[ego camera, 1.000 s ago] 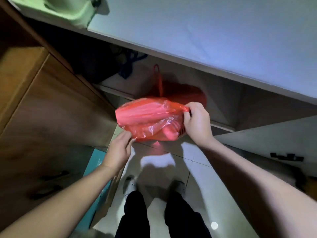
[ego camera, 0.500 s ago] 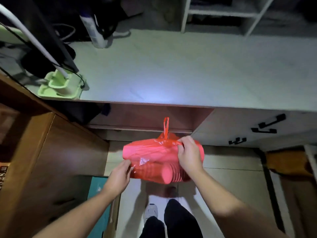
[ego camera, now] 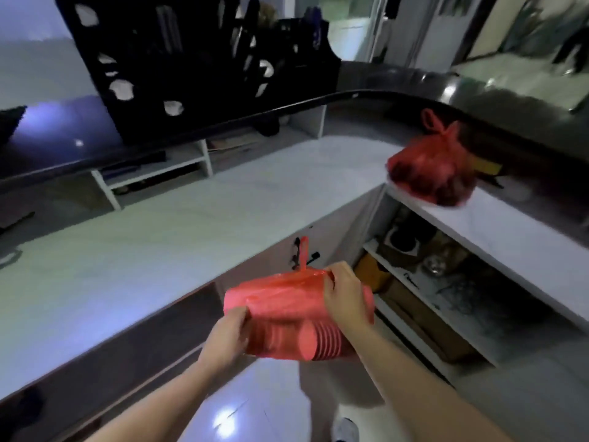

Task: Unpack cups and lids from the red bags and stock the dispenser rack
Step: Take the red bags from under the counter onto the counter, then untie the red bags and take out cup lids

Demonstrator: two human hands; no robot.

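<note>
You hold the red bag [ego camera: 280,301] of stacked cups between both hands: left hand [ego camera: 228,338] grips its near-left end, right hand [ego camera: 345,299] pinches the top right. Long axis runs left-right, just off the tabletop [ego camera: 127,250] edge; rack [ego camera: 191,59] far left.

No text, label, brand, number or sign can be read anywhere in this blurred, dim view of the counters, shelves and bags.
</note>
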